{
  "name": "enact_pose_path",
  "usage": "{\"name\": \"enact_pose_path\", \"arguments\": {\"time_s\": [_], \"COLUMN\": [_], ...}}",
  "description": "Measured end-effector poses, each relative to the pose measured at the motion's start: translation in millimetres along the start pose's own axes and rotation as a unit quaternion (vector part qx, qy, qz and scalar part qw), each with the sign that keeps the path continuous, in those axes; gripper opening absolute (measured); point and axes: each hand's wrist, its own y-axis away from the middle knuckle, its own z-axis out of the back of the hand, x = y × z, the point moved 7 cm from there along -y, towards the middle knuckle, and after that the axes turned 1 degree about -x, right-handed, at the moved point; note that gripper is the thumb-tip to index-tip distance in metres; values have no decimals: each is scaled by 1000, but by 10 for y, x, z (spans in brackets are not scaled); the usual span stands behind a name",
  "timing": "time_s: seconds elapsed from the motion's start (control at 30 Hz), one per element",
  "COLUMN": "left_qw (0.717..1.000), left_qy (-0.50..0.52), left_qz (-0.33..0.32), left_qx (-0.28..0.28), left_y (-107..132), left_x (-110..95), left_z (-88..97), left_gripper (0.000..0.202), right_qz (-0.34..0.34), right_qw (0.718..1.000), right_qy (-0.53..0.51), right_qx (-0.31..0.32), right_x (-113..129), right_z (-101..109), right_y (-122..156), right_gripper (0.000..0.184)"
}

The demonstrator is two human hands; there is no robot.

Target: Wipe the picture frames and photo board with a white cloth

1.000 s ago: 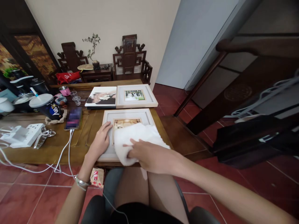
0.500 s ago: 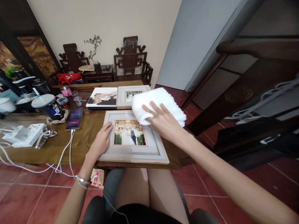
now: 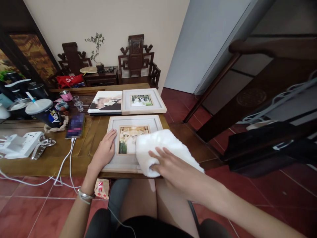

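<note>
A pale wooden picture frame [image 3: 133, 119] with a wedding photo lies flat at the table's front edge. Over its left side rests my left hand [image 3: 105, 148], fingers together, holding that edge. My right hand [image 3: 168, 163] is closed on a folded white fluffy towel [image 3: 158, 142]. The towel lies on the right part of the frame and hides that side of the photo, and some of it hangs past the frame's right edge.
Behind lie a second picture frame [image 3: 162, 105] and a photo album [image 3: 109, 99]. To the left are a charging phone [image 3: 75, 126], a white power strip [image 3: 27, 143], a lidded cup [image 3: 47, 114] and trailing cables. A dark wooden chair [image 3: 247, 99] stands at right.
My right hand has brought the towel down and toward me, from the frame's far right corner to its near right part. The second frame behind is now uncovered. My left hand stays put.
</note>
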Motion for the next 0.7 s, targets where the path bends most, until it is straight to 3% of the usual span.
{"name": "enact_pose_path", "arguments": {"time_s": [0.13,0.47,0.57,0.7], "left_qw": [1000,1000,1000,1000], "left_qy": [2,-5,-3,13], "left_qz": [-4,-19,-12,-5], "left_qx": [4,5,-8,-14], "left_y": [7,-2,4,2], "left_x": [7,-20,-11,1], "left_z": [-2,27,30,20], "left_gripper": [45,43,44,46], "right_qz": [-21,-88,-74,-48], "right_qw": [1000,990,993,998], "right_qy": [-2,58,38,-12], "right_qx": [-5,-96,-86,-47], "right_x": [-7,-788,-729,-418], "right_z": [-39,5,-27,-81], "right_y": [-22,-704,-631,-255], "right_gripper": [50,53,54,57]}}
